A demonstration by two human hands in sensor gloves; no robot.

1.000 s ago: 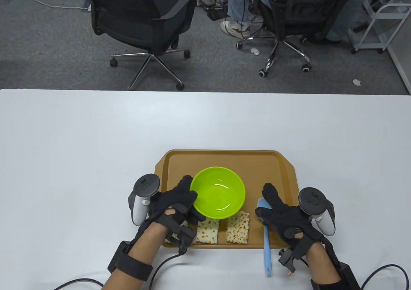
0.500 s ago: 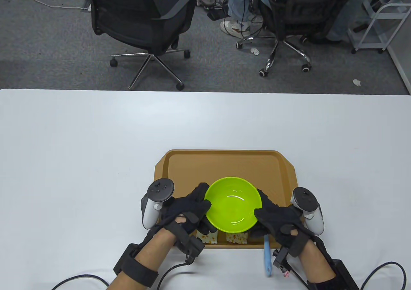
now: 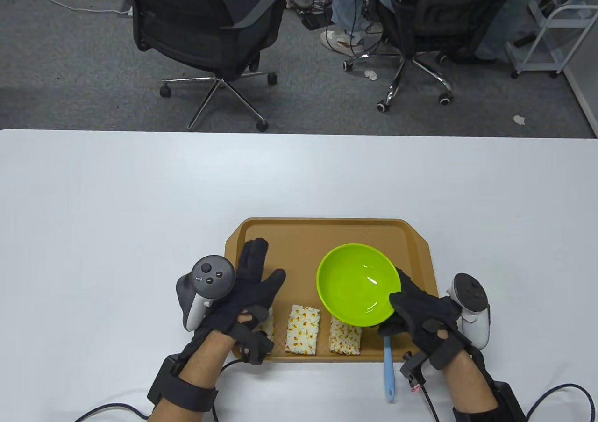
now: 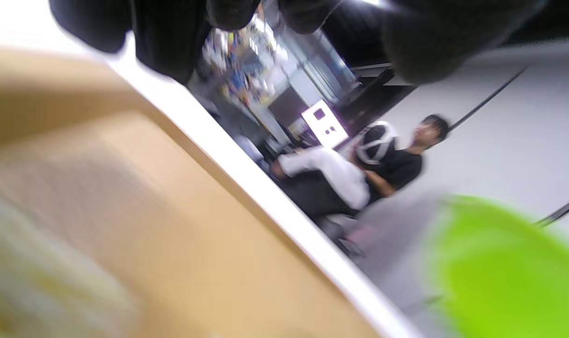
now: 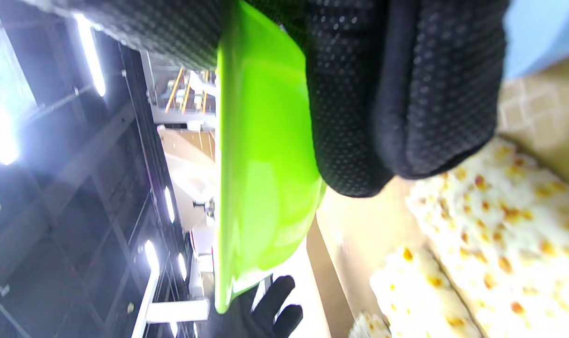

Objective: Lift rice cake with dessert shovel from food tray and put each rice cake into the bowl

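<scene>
A green bowl (image 3: 357, 284) hangs tilted over the right part of the brown food tray (image 3: 327, 230); my right hand (image 3: 411, 307) grips its near right rim, thumb inside. In the right wrist view my fingers (image 5: 401, 94) curl round the bowl (image 5: 261, 188). Along the tray's near edge lie three rice cakes: one (image 3: 267, 323) partly under my left hand, one (image 3: 302, 329) in the middle, one (image 3: 345, 340) partly under the bowl. The blue dessert shovel (image 3: 388, 370) pokes out over the tray's near edge, its blade hidden by my right hand. My left hand (image 3: 254, 282) is flat and holds nothing, over the tray's left side.
The white table (image 3: 140, 197) spreads all round the tray. Beyond its far edge stand two office chairs (image 3: 205, 25), a person's legs (image 3: 348, 6) and a white trolley (image 3: 551, 34). Glove cables (image 3: 560, 394) trail off the near edge.
The bowl has passed from both hands to my right hand alone and moved right and away. My left hand let go, opened and drew back left, uncovering the rice cakes.
</scene>
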